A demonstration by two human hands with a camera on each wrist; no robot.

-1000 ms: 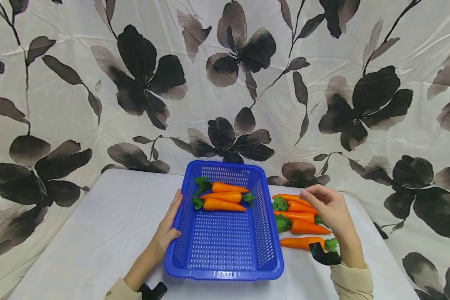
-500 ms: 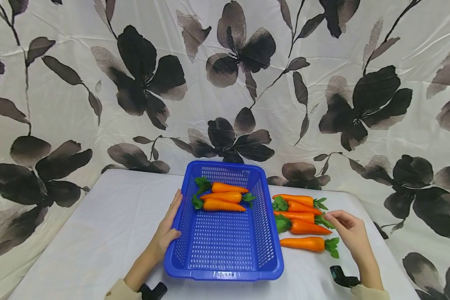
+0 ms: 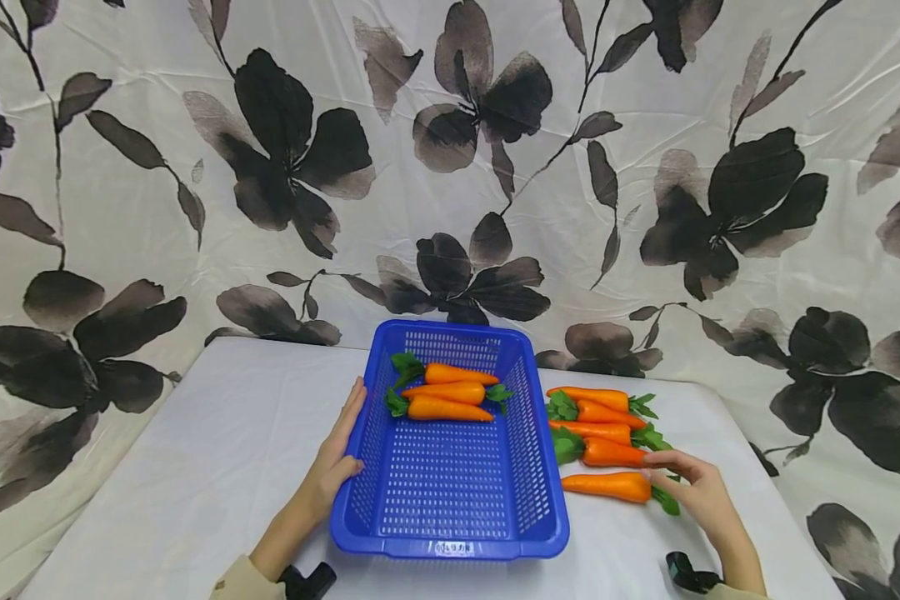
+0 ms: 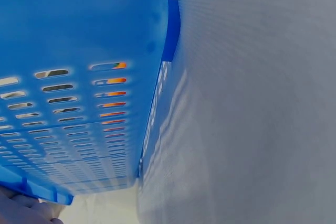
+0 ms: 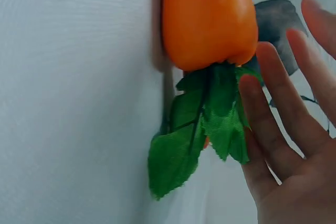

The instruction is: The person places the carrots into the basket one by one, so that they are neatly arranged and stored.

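The near carrot (image 3: 607, 487) lay on the white table (image 3: 195, 467), just to the right of the basket (image 3: 446, 487), with its thin end toward the basket's wall and its leaves (image 5: 220, 124) pointing away. We saw that the right hand (image 3: 696, 492) had just come down to it: a second earlier it was up over the far end of the row, and half a second earlier it was beside the middle ones. Now the thumb was at the leafy end of the near carrot, and the first finger was over the tip of the next carrot (image 3: 613, 452). The wrist view showed us fingers loosely spread and only slightly bent, close to the leaves, with nothing in their grasp; we could not tell whether they touched the carrot.

The left hand (image 3: 322, 477) had not moved. Its fingers lay straight along the left side of the basket, with the thumb near the rim, and it had hold of nothing.

No carrot had changed place in that second. We counted three carrots (image 3: 446, 393) side by side toward the far end of the basket, and five in the row on the table. To us, only the right hand's place had altered: we judged that it had settled on the near carrot, and that this one had not yet been picked up.
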